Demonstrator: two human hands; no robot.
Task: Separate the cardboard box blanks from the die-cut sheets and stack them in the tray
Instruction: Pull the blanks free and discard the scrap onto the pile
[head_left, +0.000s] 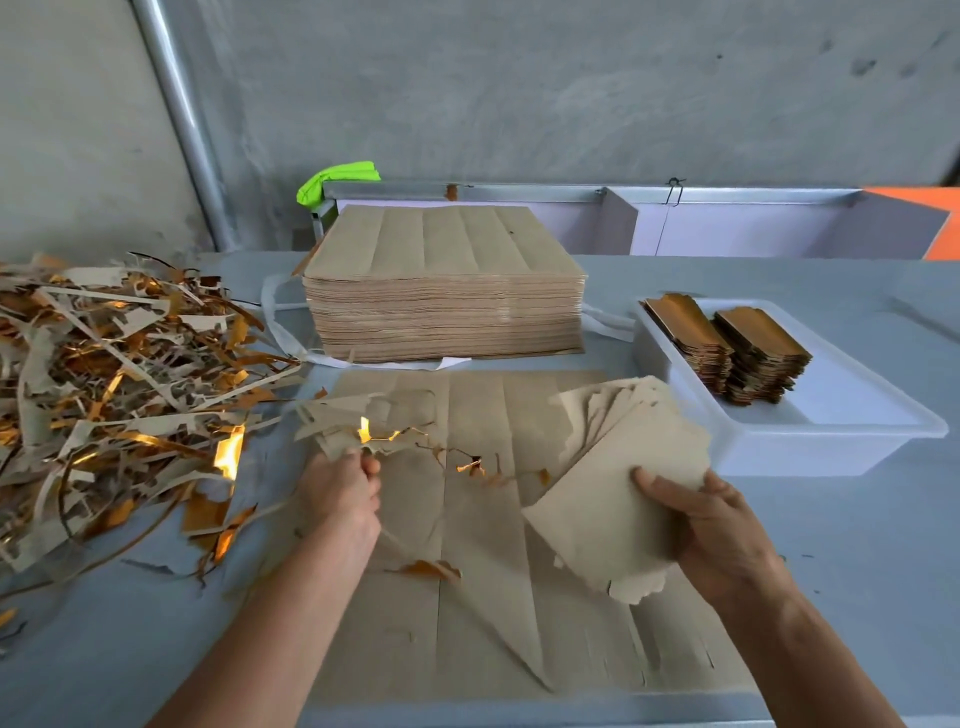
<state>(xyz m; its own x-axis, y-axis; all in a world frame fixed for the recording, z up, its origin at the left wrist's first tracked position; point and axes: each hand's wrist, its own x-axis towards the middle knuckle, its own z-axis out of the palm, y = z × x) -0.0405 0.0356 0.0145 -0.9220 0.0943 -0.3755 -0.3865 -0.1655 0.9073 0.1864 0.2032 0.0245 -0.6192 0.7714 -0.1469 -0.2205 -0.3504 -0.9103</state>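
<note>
My right hand (711, 525) grips a fanned bundle of brown box blanks (613, 467), lifted above the table beside the tray. My left hand (343, 488) pinches a torn strip of waste trim (358, 421), brown with gold foil showing, pulled off to the left. A thin ragged thread of trim (467, 462) still runs between the two. Flat die-cut sheets (478, 597) lie beneath both hands. The white plastic tray (831, 436) on the right holds two stacks of gold-faced blanks (748, 348).
A tall stack of uncut die-cut sheets (441, 291) stands at the back centre. A big heap of brown and gold offcuts (114, 384) covers the left of the table. A metal rail (571, 193) and grey wall run behind.
</note>
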